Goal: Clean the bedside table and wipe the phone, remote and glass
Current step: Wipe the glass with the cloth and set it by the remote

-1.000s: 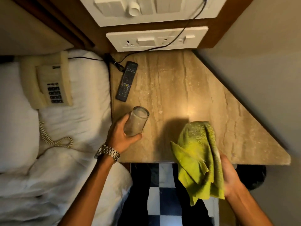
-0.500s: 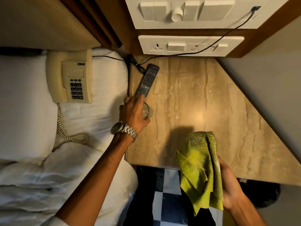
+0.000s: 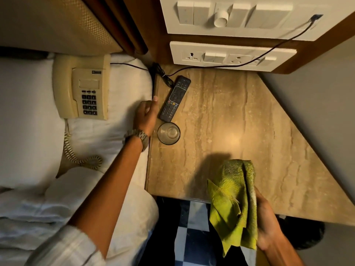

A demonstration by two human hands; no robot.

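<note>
Left hand [image 3: 146,116] has let go of the glass [image 3: 168,133], now upright on the bedside table [image 3: 240,121], w/ fingers loose, holding nothing. Remote [image 3: 175,98] lies just right of it, long axis running from glass to wall; phone [image 3: 82,87] on the bed to its left. Right hand [image 3: 269,221] grips the cloth [image 3: 232,198], well apart, so left's nearer.

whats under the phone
The phone lies on the white bedding, not on the bedside table. Whatever is directly beneath its base is covered; its coiled cord trails across the bedding.
</note>
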